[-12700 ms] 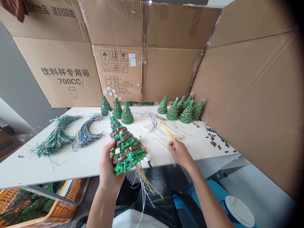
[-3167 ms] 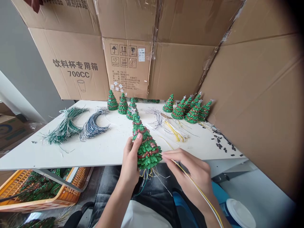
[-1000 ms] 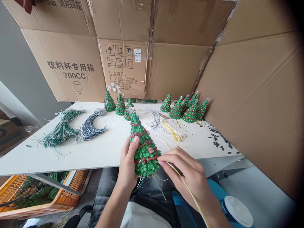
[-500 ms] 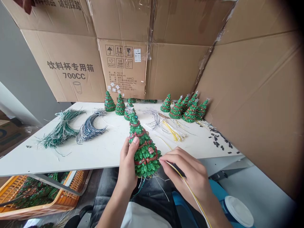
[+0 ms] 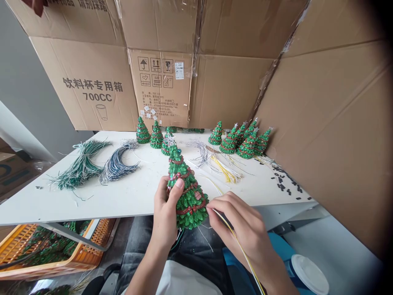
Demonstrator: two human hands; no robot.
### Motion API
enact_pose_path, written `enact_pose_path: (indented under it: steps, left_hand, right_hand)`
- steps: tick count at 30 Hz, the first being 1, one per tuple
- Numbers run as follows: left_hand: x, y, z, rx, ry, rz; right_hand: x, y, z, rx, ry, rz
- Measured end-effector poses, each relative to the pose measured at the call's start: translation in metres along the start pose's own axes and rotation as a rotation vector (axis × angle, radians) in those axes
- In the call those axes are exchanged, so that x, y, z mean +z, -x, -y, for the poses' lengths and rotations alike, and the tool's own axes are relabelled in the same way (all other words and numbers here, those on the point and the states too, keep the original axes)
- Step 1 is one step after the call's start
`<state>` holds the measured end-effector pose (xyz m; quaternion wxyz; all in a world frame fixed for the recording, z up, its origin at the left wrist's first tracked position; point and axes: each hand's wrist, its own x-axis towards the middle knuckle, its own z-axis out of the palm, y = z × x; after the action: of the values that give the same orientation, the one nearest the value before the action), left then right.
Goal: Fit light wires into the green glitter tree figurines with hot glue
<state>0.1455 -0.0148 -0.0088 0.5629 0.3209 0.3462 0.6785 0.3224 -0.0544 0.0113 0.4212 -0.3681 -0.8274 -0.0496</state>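
Observation:
A green tree figure (image 5: 188, 198) with red garlands and a star on top leans over the table's front edge. My left hand (image 5: 167, 207) is wrapped round its left side, thumb on the front. At the tree's lower right, my right hand (image 5: 238, 219) pinches the end of a yellow and white wire (image 5: 241, 241), whose length trails down over the palm side toward my lap. The wire's tip meets the tree's lower edge; whether it enters the tree is too small to tell. Thin loose wires hang below the base.
On the white table (image 5: 123, 205) lie green-white wires (image 5: 81, 166), blue-white wires (image 5: 118, 166), yellow wires (image 5: 227, 170) and small black pieces (image 5: 284, 184). Several small trees (image 5: 247, 143) stand at the back before cardboard (image 5: 227, 90). An orange basket (image 5: 73, 262) sits below left, a white-lidded tub (image 5: 310, 274) below right.
The held tree has turned slightly, and fewer loose wires show under its base. Both hands keep nearly the same places and the same holds.

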Motion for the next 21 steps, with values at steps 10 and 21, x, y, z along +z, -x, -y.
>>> enact_pose_path:
  steps: [10,21]
  left_hand:
    - [-0.008,0.003,0.001,0.270,-0.244,0.004]
    - [-0.006,-0.002,0.003,0.227,-0.125,-0.089]
  right_hand:
    - [0.002,-0.001,0.002,0.172,-0.171,-0.024]
    - [-0.003,-0.002,-0.012,0.467,-0.575,0.118]
